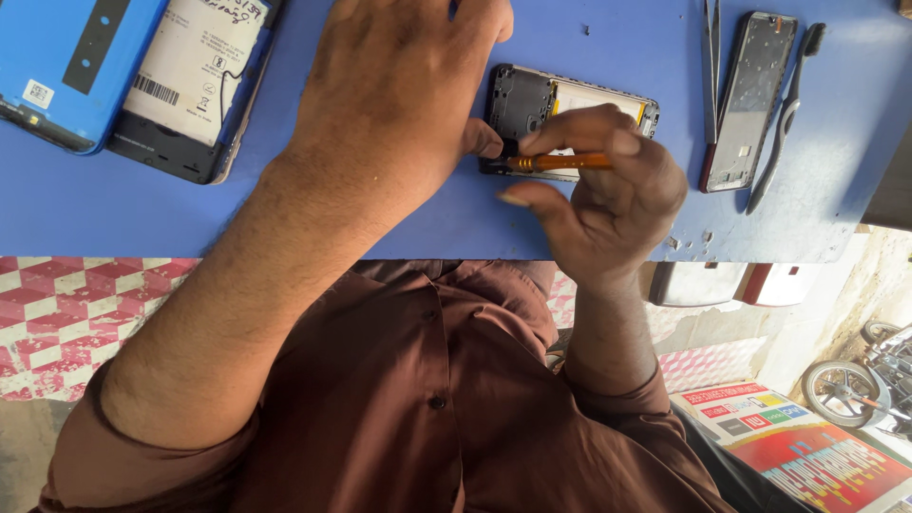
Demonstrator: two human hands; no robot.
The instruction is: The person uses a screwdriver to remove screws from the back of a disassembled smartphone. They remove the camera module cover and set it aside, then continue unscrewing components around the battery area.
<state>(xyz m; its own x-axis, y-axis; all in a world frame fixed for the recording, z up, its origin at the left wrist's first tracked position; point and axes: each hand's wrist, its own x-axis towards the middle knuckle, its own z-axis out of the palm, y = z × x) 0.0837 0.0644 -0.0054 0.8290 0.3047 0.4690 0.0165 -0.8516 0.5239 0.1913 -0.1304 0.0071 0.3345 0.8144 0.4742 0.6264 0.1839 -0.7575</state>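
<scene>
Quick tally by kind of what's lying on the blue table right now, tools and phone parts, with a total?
Opened phones, backs off: 2, one under the hands, one at far left
Blue back cover: 1
Dark phone frame: 1
Orange screwdriver: 1, held in the right hand
Tweezers: 1
Brush: 1
Total: 7

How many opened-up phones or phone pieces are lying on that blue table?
4. An opened phone under the hands, a blue back cover and a phone with its battery showing at the far left, and a black frame at the right. Others may lie outside the view.
</scene>
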